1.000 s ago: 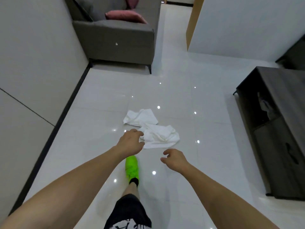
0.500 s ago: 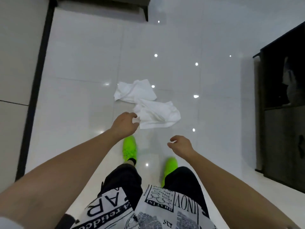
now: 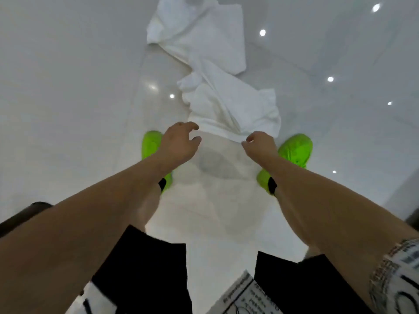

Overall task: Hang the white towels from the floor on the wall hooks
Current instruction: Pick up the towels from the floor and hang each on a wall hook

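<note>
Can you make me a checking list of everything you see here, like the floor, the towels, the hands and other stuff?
Surface: glossy white tiled floor with bright light spots reflected in it.
Job's things: two crumpled white towels lie on the floor, the near towel partly over the far towel. No wall hooks in view.
Clutter: nothing seen.
Hands: the left hand hovers at the near towel's edge, fingers curled, holding nothing; the right hand pinches that towel's near edge.
Cables: nothing seen.
Surroundings: the person stands in bright green shoes, black shorts and a printed shirt; a dark object shows at the left edge.
</note>
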`<act>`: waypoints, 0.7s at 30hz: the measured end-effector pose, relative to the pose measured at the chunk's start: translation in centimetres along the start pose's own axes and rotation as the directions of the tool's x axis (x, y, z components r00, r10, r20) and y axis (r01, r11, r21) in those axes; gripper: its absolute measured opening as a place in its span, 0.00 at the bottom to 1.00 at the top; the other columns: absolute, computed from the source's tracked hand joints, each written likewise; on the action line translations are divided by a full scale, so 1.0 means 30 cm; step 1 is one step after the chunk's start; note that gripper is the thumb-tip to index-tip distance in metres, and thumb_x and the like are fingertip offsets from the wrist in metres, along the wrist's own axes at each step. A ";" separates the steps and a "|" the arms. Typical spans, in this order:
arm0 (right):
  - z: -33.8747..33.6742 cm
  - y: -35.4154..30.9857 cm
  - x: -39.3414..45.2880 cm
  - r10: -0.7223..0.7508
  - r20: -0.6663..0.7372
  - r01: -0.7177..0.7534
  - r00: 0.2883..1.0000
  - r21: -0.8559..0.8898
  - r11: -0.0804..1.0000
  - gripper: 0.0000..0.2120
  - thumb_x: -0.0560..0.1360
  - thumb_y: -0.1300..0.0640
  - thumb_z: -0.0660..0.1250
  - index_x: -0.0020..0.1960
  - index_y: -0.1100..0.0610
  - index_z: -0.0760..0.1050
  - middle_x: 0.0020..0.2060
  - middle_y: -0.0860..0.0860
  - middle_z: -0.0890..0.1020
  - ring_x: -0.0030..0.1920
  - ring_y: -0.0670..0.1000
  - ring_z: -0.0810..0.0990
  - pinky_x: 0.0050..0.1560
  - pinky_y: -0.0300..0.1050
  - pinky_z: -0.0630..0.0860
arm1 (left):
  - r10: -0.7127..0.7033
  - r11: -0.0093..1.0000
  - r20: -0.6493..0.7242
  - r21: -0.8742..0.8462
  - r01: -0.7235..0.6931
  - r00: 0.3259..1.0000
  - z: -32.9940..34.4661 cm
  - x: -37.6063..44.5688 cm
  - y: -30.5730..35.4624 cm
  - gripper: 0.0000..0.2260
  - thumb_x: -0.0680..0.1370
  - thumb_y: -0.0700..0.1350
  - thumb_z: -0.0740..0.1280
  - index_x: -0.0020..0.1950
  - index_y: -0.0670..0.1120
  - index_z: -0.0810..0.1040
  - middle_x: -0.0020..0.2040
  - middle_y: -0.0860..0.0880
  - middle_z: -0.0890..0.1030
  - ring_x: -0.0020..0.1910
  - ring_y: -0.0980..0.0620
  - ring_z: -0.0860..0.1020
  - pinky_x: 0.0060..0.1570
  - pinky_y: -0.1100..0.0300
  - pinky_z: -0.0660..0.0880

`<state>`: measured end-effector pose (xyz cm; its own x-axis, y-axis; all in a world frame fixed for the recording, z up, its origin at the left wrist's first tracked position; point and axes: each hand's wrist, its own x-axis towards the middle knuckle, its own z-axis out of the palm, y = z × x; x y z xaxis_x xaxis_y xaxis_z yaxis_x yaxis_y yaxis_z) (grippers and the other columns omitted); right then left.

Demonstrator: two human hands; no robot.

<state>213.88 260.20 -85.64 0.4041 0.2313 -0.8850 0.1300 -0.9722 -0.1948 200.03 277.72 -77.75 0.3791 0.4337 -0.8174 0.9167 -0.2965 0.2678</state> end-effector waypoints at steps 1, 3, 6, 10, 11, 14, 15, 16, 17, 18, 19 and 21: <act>0.028 0.023 0.099 0.015 0.005 -0.015 1.000 0.004 1.000 0.12 0.75 0.51 0.66 0.50 0.59 0.79 0.51 0.57 0.82 0.55 0.59 0.79 0.53 0.48 0.74 | -0.038 0.999 0.003 -0.027 0.038 0.999 0.072 0.064 -0.009 0.16 0.78 0.48 0.67 0.66 0.47 0.77 0.61 0.44 0.78 0.59 0.45 0.77 0.62 0.54 0.71; 0.097 0.053 0.279 0.030 -0.002 -0.030 1.000 -0.016 0.999 0.13 0.75 0.48 0.64 0.49 0.59 0.74 0.47 0.57 0.79 0.50 0.59 0.78 0.47 0.48 0.72 | -0.090 0.995 0.014 -0.051 0.091 0.996 0.203 0.189 -0.023 0.16 0.78 0.48 0.67 0.65 0.48 0.78 0.61 0.46 0.79 0.58 0.46 0.77 0.60 0.57 0.71; 0.206 0.053 0.471 0.018 -0.097 -0.030 0.995 -0.120 0.992 0.22 0.77 0.41 0.64 0.58 0.59 0.70 0.52 0.58 0.78 0.53 0.61 0.78 0.45 0.49 0.69 | -0.089 0.996 0.061 -0.010 0.089 0.994 0.345 0.340 -0.053 0.16 0.79 0.49 0.67 0.65 0.48 0.78 0.61 0.47 0.79 0.58 0.47 0.76 0.59 0.59 0.68; 0.276 0.078 0.571 -0.005 -0.170 -0.027 0.985 -0.183 0.983 0.10 0.78 0.53 0.62 0.55 0.57 0.72 0.46 0.55 0.77 0.49 0.60 0.80 0.41 0.47 0.67 | -0.070 0.995 0.095 0.080 0.063 0.993 0.416 0.455 -0.065 0.15 0.79 0.49 0.66 0.65 0.48 0.78 0.62 0.46 0.79 0.60 0.46 0.76 0.63 0.58 0.68; 0.275 0.088 0.568 0.005 -0.176 -0.033 0.984 -0.156 0.987 0.07 0.76 0.57 0.60 0.52 0.56 0.73 0.42 0.54 0.76 0.46 0.60 0.79 0.40 0.46 0.68 | -0.070 0.994 0.097 0.092 0.061 0.993 0.411 0.460 -0.063 0.15 0.79 0.49 0.66 0.65 0.48 0.78 0.61 0.46 0.79 0.60 0.46 0.76 0.63 0.57 0.68; 0.234 0.095 0.485 0.018 -0.179 -0.030 0.984 -0.069 0.997 0.04 0.72 0.62 0.58 0.40 0.56 0.71 0.35 0.51 0.73 0.38 0.58 0.76 0.35 0.42 0.66 | -0.051 0.993 0.109 0.109 0.039 0.993 0.356 0.429 -0.036 0.15 0.79 0.50 0.65 0.65 0.49 0.78 0.61 0.47 0.79 0.60 0.47 0.75 0.64 0.54 0.69; 0.205 0.086 0.438 0.014 -0.195 -0.023 0.981 -0.043 0.999 0.05 0.71 0.62 0.58 0.37 0.56 0.68 0.33 0.50 0.71 0.36 0.57 0.74 0.32 0.41 0.63 | -0.045 0.993 0.114 0.115 0.032 0.992 0.327 0.402 -0.021 0.15 0.79 0.50 0.65 0.65 0.50 0.77 0.61 0.47 0.78 0.60 0.46 0.75 0.65 0.53 0.68; 0.172 0.072 0.386 0.004 -0.214 -0.008 0.977 -0.018 1.000 0.06 0.71 0.62 0.58 0.35 0.56 0.67 0.31 0.50 0.70 0.35 0.56 0.72 0.30 0.41 0.60 | -0.042 0.992 0.116 0.122 0.027 0.992 0.295 0.365 -0.004 0.15 0.79 0.51 0.65 0.65 0.50 0.77 0.61 0.47 0.78 0.61 0.46 0.75 0.65 0.53 0.68; 0.132 0.056 0.330 -0.008 -0.237 0.011 0.972 0.011 1.000 0.06 0.71 0.62 0.58 0.36 0.56 0.67 0.31 0.49 0.70 0.35 0.56 0.71 0.30 0.42 0.60 | -0.037 0.991 0.117 0.128 0.022 0.992 0.260 0.322 0.016 0.15 0.79 0.51 0.65 0.65 0.50 0.77 0.61 0.47 0.78 0.61 0.46 0.75 0.64 0.54 0.69; 0.086 0.036 0.269 -0.023 -0.253 0.034 0.967 0.037 0.999 0.05 0.71 0.63 0.58 0.38 0.56 0.68 0.32 0.49 0.72 0.36 0.55 0.71 0.33 0.42 0.62 | -0.033 0.991 0.118 0.130 0.017 0.993 0.224 0.273 0.040 0.16 0.79 0.51 0.65 0.65 0.50 0.77 0.61 0.47 0.78 0.61 0.46 0.75 0.64 0.55 0.69; 0.035 0.014 0.206 -0.044 -0.270 0.061 0.962 0.057 0.997 0.05 0.72 0.63 0.59 0.41 0.57 0.71 0.34 0.50 0.74 0.37 0.55 0.72 0.36 0.43 0.63 | -0.028 0.992 0.118 0.127 0.013 0.993 0.184 0.219 0.068 0.16 0.79 0.51 0.65 0.66 0.50 0.77 0.61 0.47 0.78 0.60 0.46 0.75 0.63 0.55 0.69; -0.078 -0.045 0.081 -0.110 -0.308 0.145 0.945 0.091 0.985 0.06 0.74 0.63 0.60 0.41 0.57 0.74 0.35 0.53 0.77 0.39 0.56 0.73 0.38 0.43 0.63 | 0.002 0.995 0.114 0.102 -0.013 0.993 0.090 0.109 0.135 0.15 0.79 0.51 0.65 0.65 0.50 0.77 0.62 0.47 0.79 0.60 0.47 0.76 0.62 0.56 0.70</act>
<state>216.79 262.15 -86.53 0.6465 0.3372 -0.6844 0.1043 -0.9277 -0.3585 204.64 275.64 -80.73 0.3636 0.3330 -0.8700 0.8940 -0.3871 0.2255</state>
